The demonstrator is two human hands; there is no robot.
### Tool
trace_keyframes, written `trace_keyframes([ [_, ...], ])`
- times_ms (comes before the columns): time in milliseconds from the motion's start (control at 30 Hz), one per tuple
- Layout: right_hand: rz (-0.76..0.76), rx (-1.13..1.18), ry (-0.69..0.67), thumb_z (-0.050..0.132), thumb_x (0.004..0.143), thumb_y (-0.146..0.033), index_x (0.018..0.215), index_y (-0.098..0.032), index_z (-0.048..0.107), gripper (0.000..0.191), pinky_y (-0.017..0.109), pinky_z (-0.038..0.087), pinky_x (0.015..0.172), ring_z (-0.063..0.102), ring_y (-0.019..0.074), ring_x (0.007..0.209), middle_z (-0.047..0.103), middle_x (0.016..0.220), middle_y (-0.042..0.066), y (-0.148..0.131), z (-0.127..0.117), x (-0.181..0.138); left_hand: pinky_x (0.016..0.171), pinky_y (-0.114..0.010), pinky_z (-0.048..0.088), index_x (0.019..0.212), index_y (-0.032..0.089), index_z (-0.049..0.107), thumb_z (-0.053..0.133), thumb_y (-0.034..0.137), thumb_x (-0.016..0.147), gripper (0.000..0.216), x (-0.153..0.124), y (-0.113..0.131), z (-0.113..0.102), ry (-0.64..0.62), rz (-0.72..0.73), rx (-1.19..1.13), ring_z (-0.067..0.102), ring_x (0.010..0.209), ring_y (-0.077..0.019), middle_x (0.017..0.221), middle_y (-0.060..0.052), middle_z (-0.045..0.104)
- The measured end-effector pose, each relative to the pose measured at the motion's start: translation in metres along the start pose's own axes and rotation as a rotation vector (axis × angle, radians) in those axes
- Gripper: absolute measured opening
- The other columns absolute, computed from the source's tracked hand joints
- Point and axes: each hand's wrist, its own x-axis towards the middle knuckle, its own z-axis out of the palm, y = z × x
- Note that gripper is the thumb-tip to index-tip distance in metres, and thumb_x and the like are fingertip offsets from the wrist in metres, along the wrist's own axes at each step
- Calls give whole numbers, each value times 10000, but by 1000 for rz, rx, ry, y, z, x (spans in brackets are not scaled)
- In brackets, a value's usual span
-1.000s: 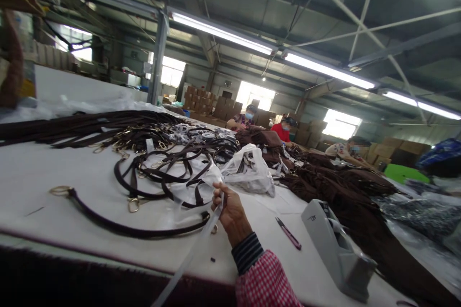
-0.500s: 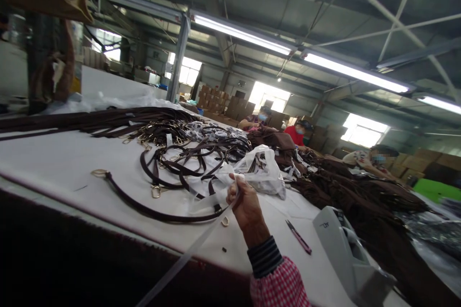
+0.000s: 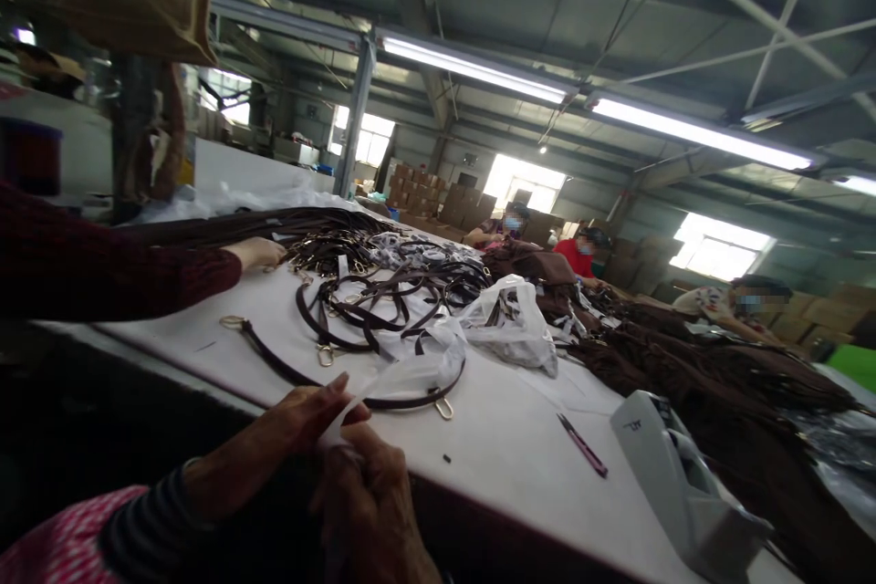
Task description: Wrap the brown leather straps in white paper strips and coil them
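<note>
Close to the table's front edge, my left hand (image 3: pixel 305 420) and my right hand (image 3: pixel 373 488) come together on a thin white translucent strip (image 3: pixel 373 383). My left fingers press on it, while my right fingers are curled round its lower part. From there the strip runs up to a crumpled heap of the same white material on the table. A dark brown strap (image 3: pixel 284 367) with a gold clasp (image 3: pixel 234 322) curves just beyond my hands. Behind it lies a tangle of similar straps (image 3: pixel 370 319) with metal clips.
A co-worker's hand (image 3: pixel 256 253) reaches to the straps from the left. Right of the straps stand a white plastic bag (image 3: pixel 513 328), thread snips (image 3: pixel 581 444) and a grey-white device (image 3: pixel 677 484). Brown fabric pieces (image 3: pixel 657 365) are piled at the right. Several people work beyond.
My right hand has drawn back from above the table to its front edge, with the white strip. My left hand has come into view beside it. A co-worker's arm has entered from the left.
</note>
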Motion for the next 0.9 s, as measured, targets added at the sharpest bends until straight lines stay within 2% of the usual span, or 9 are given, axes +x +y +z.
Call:
trace_keyframes([
  [100,60,-40,-59,619,939,-557,1021,-179,722,400,211,379,435,512,117,472,632,654,17,10,1,-11,545,-208,419,973,167,754,840,499,816,377,1,-6,4,-119,-22,-158,590,638,-127,821,-35,737],
  [200,96,39,-108,630,920,-512,911,-149,722,375,221,401,457,514,124,480,603,618,14,12,-2,-20,541,-206,417,1001,171,737,912,391,741,383,-8,-13,11,-100,-46,-169,578,607,-121,763,-6,708],
  [300,47,80,-133,727,869,-430,879,-156,733,274,264,483,628,613,174,691,668,773,32,-2,-14,-30,541,-207,416,891,149,742,924,396,699,361,-16,-14,13,-26,0,-51,573,592,-122,713,1,693],
  [367,-5,78,-139,807,815,-392,985,-182,763,273,303,501,798,645,228,914,710,948,40,-17,-25,-36,551,-209,423,876,158,744,903,427,715,351,-18,-15,13,34,48,15,570,595,-123,705,8,696],
  [433,-29,106,-97,796,842,-413,1101,-201,763,337,317,490,864,632,246,1015,714,1035,45,-27,-36,-38,563,-213,434,885,170,752,879,452,739,342,-19,-18,11,49,66,84,571,602,-128,708,10,705],
  [533,34,211,52,718,923,-459,1208,-194,736,390,273,467,718,602,177,809,679,867,24,-28,-47,-31,606,-228,458,860,164,782,844,473,773,327,-19,-29,10,-45,96,178,608,666,-156,745,-17,734],
  [633,96,303,175,776,882,-449,1026,-147,774,335,226,351,555,449,99,590,580,683,-18,-20,-54,-19,628,-234,465,851,165,796,845,461,773,310,-20,-41,10,-99,110,169,625,707,-171,774,-27,746],
  [733,72,268,200,818,836,-399,757,-125,738,297,228,334,537,439,91,568,574,634,-12,-17,-55,-11,634,-235,464,874,167,781,844,466,778,321,-20,-45,14,-125,90,125,615,697,-162,770,-14,728],
  [900,19,81,225,834,791,-398,713,-133,729,295,243,396,561,512,122,588,621,612,-2,-15,-44,-8,678,-254,471,877,152,728,893,481,712,403,-16,-48,28,-178,85,-3,617,747,-175,815,-18,713],
])
